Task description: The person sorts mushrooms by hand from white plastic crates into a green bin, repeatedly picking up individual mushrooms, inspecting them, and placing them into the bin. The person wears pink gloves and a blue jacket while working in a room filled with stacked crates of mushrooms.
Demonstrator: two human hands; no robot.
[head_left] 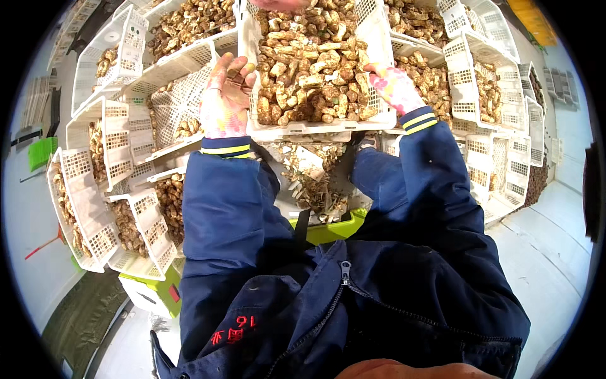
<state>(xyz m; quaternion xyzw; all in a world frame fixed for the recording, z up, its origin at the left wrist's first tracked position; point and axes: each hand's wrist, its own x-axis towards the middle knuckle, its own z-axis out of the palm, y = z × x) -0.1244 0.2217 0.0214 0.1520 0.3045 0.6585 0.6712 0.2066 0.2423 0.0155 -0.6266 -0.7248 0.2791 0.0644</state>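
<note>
Seeing a wide-spread left grip point(230, 95), palm up, just beside the white crate point(319, 129), plus a right grip point(396, 88) at the opposite rim, can't tell how tight. Got the crate lying between both, about equally near each, long axis apparently running straight ahead, piled with brown mushrooms point(315, 69). More loaded crates point(464, 79) either side.

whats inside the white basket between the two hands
The white basket holds a heap of what look like brown and cream mushrooms. The heap covers the basket's floor, so anything beneath cannot be seen.
</note>
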